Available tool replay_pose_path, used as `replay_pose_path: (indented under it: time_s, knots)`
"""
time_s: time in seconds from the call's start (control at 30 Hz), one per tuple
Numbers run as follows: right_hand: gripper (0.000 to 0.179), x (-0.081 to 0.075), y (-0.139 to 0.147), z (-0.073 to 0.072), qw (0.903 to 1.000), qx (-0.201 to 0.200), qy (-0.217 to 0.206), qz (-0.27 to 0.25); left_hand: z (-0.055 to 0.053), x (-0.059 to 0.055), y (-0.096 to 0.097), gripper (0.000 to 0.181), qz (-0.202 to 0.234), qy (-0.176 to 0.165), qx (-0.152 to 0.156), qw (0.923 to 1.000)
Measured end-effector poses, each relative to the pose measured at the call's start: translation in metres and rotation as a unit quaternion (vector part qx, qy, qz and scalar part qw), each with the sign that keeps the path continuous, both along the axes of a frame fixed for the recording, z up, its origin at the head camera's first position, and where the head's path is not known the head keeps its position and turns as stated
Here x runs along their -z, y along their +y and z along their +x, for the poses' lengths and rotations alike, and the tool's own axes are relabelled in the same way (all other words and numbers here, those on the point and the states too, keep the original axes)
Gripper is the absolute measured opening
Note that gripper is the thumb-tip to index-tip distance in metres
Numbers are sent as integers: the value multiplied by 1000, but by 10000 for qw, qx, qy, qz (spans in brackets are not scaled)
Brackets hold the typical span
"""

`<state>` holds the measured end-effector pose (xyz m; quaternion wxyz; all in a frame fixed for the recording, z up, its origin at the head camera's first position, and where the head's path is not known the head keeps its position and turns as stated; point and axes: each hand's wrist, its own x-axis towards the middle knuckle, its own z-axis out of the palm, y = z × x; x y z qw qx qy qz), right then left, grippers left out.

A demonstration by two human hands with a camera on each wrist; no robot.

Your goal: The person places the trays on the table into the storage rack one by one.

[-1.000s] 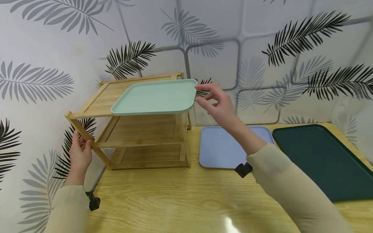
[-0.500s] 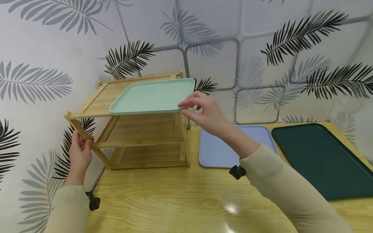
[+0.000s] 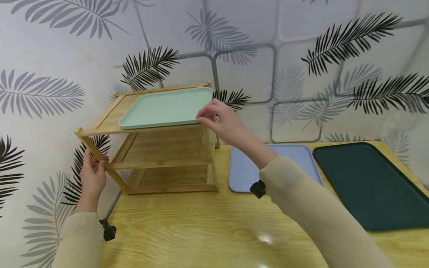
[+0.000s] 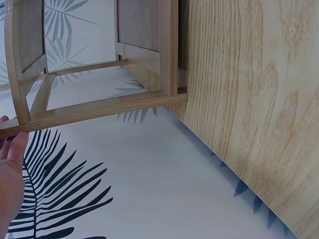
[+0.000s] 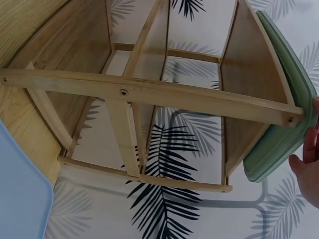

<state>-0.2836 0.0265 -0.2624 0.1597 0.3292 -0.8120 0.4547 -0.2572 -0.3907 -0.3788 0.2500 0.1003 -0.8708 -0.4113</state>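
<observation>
A mint-green tray (image 3: 167, 108) lies on the top level of a three-tier wooden shelf rack (image 3: 161, 163), its right end near the rack's right edge. My right hand (image 3: 221, 121) pinches the tray's front right corner, thumb and forefinger close together at the rim. The right wrist view shows the fingers (image 5: 310, 144) beside the tray's rim (image 5: 279, 144), partly cut off by the frame. On the rack's left side my left hand (image 3: 92, 175) grips the front post at the middle level. In the left wrist view its fingers (image 4: 19, 147) bend round the post (image 4: 94, 110).
To the right of the rack a lavender-blue tray (image 3: 241, 175) lies on the wood-grain table (image 3: 187, 230). Beyond it lies a larger dark green tray (image 3: 375, 182). A wall (image 3: 248, 22) with leaf patterns stands close behind and to the left of the rack.
My right hand has moved from the mint tray's right edge to its front right corner. The tray has shifted left and slightly back over the rack top. My left hand stays put.
</observation>
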Motion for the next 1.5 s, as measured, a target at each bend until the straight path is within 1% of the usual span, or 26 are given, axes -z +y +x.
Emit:
replay_pose_path:
  time_s: [0.13,0.27,0.33,0.57,0.7,0.77,0.83,0.93,1.0,1.07,1.2,1.27,1.37,1.5]
  knots:
    - [10,0,-13,-7,9996,-48,-215,169,-1,1,0,52,36,13,4,10000]
    - [11,-1,-25,-11,9993,-60,-307,206,0,1,0,53,18,20,29,10000]
    - [10,-2,-31,-13,9992,5,-338,203,0,0,0,54,12,30,28,10000]
    - [11,-5,-47,-21,9976,143,-644,229,0,0,0,53,25,15,-8,10000]
    - [13,-3,-50,-24,9976,191,-644,185,1,0,1,53,29,79,32,10000]
    - [15,0,-47,-23,9980,229,-581,-53,1,1,0,54,23,95,43,9999]
    - [18,3,-39,-19,9979,230,-407,-457,2,2,0,55,24,91,49,9999]
    - [20,10,-19,-12,9936,55,-155,-1116,2,1,-1,56,-13,62,45,10000]
    - [20,18,-2,-6,9905,-121,-94,-1367,2,0,-2,55,-14,45,29,10000]
    - [20,28,18,2,9886,-264,-196,-1471,2,-2,-1,57,15,-2,-1,10000]
    - [21,57,60,17,9895,-345,-527,-1300,2,-4,-2,55,62,-99,-107,9999]
    - [21,75,82,25,9917,-309,-661,-1056,2,-5,-2,54,76,-116,-105,9998]
    - [20,106,116,35,9952,-263,-815,-474,2,-4,-2,55,121,-113,-43,9999]
    - [22,144,159,47,9948,-188,-982,171,1,-3,-1,56,185,-119,25,9998]
